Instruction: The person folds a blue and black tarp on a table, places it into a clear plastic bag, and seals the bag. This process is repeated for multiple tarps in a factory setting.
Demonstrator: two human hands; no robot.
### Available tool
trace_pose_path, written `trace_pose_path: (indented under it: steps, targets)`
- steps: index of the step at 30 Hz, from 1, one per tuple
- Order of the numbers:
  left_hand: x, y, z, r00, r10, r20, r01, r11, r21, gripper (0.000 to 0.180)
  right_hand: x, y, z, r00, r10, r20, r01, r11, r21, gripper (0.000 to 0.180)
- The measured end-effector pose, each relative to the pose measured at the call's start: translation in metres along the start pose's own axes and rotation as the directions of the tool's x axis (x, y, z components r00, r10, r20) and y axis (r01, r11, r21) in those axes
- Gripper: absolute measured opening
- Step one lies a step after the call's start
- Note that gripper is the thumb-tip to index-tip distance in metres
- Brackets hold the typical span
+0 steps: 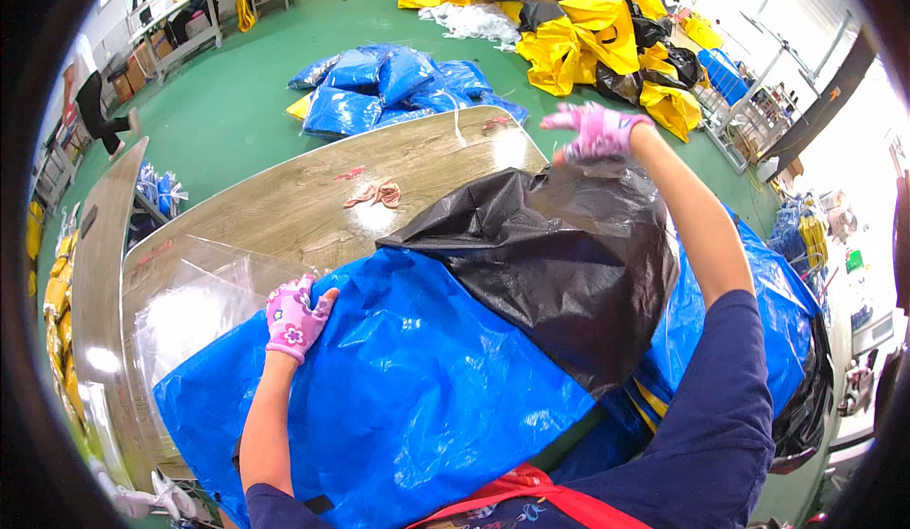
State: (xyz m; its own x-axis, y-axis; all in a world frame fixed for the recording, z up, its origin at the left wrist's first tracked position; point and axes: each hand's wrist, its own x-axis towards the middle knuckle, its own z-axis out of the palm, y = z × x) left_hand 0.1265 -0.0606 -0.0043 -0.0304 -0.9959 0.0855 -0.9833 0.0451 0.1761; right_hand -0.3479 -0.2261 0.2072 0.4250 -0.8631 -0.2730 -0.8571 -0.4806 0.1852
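A blue plastic sheet (408, 377) is spread over the near side of the table and hangs toward my body. My left hand (294, 325), in a pink flowered half-finger glove, lies on its upper left part with the thumb out to the side. Joined to or lying against the blue is a crumpled black sheet (559, 264); which of these I cannot tell. Above the black sheet's far end my right hand (597, 133), gloved alike, is raised with fingers apart and slightly blurred. Nothing shows in it.
Clear plastic bags (204, 301) lie on the wood-grain table (322, 192), left of the blue sheet, and small pink scraps (384, 192) beyond. More blue material (758, 311) bulges at my right. Blue packets (379, 83) and a yellow-and-black heap (588, 36) rest on the green floor.
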Motion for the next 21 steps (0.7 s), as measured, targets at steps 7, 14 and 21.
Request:
trace_pose_path:
  steps: [7, 14, 21]
  targets:
    - [-0.003, -0.029, 0.049, 0.947, 0.17, -0.271, -0.183, 0.983, -0.024, 0.04, 0.02, -0.003, 0.134, 0.96, -0.278, -0.039, 0.28, 0.944, 0.172, 0.028]
    - [0.0, -0.027, 0.043, 0.92, 0.319, -0.225, -0.315, 0.947, 0.054, 0.04, 0.006, 0.075, 0.222, 0.981, 0.183, -0.071, -0.141, 0.909, 0.393, 0.022]
    - [-0.007, -0.074, 0.035, 0.958, 0.211, -0.192, -0.212, 0.977, 0.019, 0.048, -0.033, 0.137, 0.207, 0.945, 0.305, -0.116, -0.268, 0.928, 0.261, 0.021]
